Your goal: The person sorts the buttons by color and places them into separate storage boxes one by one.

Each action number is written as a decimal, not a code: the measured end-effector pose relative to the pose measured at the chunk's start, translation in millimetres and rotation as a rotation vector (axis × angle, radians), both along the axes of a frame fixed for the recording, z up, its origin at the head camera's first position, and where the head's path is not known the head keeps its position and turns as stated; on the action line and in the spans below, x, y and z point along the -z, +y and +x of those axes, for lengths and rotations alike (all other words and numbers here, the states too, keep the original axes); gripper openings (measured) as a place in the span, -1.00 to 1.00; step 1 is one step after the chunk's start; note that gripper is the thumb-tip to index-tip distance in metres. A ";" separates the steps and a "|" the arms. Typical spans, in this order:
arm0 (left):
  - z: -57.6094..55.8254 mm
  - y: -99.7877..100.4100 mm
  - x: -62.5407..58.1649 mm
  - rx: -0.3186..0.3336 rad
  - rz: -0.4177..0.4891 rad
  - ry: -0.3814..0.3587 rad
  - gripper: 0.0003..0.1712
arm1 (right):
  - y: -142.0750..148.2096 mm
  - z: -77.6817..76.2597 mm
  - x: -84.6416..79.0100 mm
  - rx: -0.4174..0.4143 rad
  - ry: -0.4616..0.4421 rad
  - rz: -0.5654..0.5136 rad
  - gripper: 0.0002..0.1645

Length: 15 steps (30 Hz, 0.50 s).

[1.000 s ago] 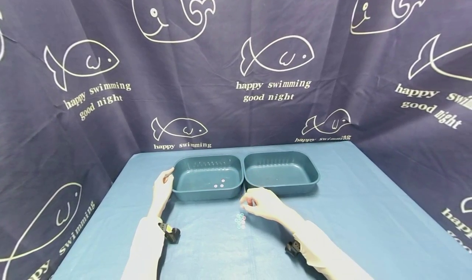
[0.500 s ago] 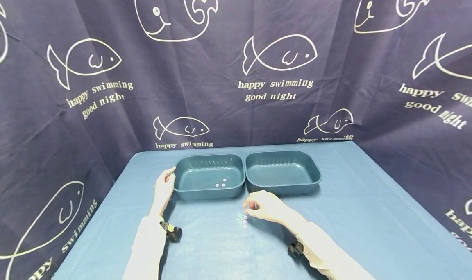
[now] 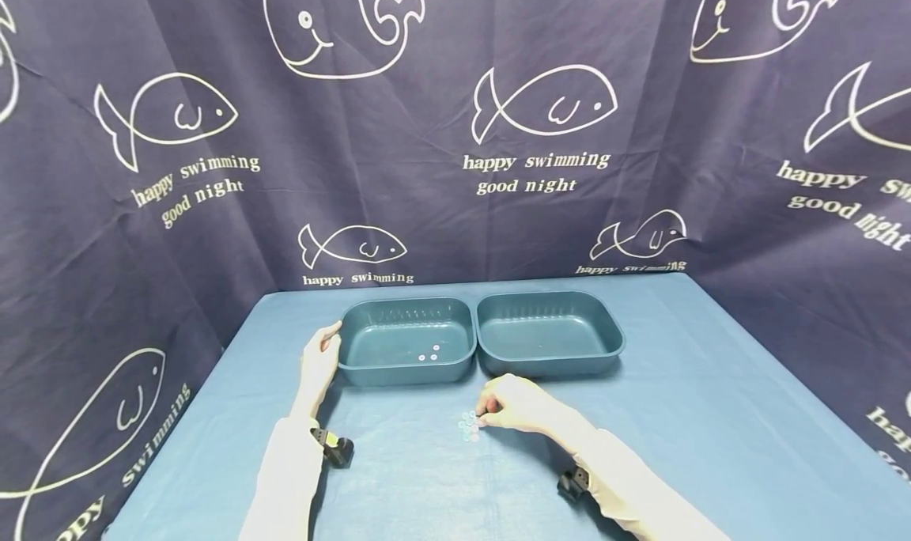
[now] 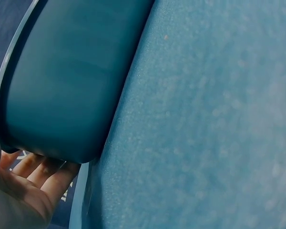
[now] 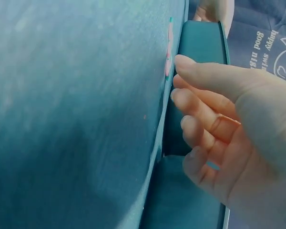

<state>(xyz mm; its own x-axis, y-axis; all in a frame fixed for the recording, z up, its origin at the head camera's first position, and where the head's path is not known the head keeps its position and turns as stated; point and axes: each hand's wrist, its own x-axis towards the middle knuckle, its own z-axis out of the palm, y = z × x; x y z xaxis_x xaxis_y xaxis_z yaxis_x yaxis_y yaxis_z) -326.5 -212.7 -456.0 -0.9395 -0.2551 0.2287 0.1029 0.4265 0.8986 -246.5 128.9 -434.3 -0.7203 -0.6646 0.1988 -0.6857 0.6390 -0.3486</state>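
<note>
At the end wall of the left teal bin is my left hand; in the left wrist view its fingers curve against that wall and the hand meets the rim. Three small pinkish rings lie on this bin's floor. My right hand is low over the cloth, thumb and forefinger tips right at a small cluster of pastel pink, green and bluish rings. In the right wrist view its fingers are loosely bent, the thumb tip close to the forefinger, and no ring shows between them.
A second teal bin stands against the right side of the first. Both are on a blue cloth-covered table. A dark curtain with white fish prints hangs behind and at the sides.
My right hand has come down toward the ring cluster, its thumb and forefinger drawing closer together. The left hand stays at the bin's end. The whole view has shifted slightly.
</note>
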 end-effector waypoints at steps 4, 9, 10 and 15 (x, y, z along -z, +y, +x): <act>-1.1 0.2 0.5 0.003 0.011 0.011 -0.57 | -1.1 0.3 0.5 0.001 -0.011 0.009 -0.91; -0.8 0.8 0.2 0.007 0.017 0.017 -0.56 | -2.4 -0.4 1.1 0.015 -0.013 0.016 -0.91; -0.6 0.8 -0.1 0.007 0.017 0.020 -0.57 | -2.6 -0.6 1.0 0.016 -0.015 0.013 -0.92; -0.6 0.0 -0.3 0.006 0.016 0.034 -0.57 | -2.8 -2.1 0.9 0.021 -0.044 0.000 -0.94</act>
